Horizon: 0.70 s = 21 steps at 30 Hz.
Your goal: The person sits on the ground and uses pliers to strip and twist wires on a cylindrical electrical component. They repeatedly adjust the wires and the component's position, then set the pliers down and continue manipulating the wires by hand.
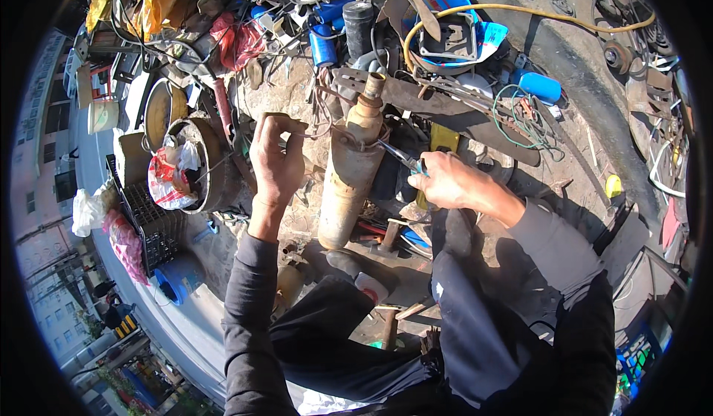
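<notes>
Between my hands a dirty cream metal cylinder (346, 182) stands with a narrower rusty neck (365, 118) at its top. My right hand (451, 181), coming in from the right, is closed round a pair of pliers (399, 155). The jaws of the pliers point at the cylinder's upper rim; whether they grip anything there I cannot tell. To the left of the cylinder my left hand (278, 162) is closed in a pinch on a thin reddish wire (318, 135). That wire curves across toward the base of the neck.
Scrap parts and cables crowd the far side, with a blue can (322, 45) and a yellow hose (523, 9) among them. At left are a round metal drum (215, 171) with plastic bags and a black crate (160, 227). A blue cylinder (540, 87) lies at right.
</notes>
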Available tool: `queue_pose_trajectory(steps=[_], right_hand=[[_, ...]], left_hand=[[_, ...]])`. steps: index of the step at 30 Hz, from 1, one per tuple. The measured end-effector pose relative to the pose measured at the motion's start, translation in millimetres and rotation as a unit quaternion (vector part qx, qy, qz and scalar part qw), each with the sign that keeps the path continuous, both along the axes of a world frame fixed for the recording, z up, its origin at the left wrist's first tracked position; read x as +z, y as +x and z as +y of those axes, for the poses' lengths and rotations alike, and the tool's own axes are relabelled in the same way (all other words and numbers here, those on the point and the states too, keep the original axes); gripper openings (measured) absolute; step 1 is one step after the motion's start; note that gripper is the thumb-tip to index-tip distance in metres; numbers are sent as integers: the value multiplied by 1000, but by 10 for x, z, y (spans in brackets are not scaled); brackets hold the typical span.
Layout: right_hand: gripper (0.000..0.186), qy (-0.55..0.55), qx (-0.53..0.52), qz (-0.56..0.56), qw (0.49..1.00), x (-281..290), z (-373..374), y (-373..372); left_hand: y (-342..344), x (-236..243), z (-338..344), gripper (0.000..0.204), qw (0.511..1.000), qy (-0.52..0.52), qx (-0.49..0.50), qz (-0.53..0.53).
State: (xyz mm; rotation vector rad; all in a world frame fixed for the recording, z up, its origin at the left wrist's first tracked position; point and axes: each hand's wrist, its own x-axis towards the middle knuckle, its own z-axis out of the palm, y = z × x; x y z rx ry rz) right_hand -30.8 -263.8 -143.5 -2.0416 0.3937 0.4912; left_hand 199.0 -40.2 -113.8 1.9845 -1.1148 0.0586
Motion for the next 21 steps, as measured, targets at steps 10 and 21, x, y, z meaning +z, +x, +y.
queue_pose_trajectory(steps=[10,21], right_hand=[[35,-27,10,-7,1000,-205,111,-104],[21,-61,-56,-282,956,-493,301,-247]], left_hand=[[-945,415,50,13,846,-73,57,525],[-1181,690,-34,20,680,-263,11,685]])
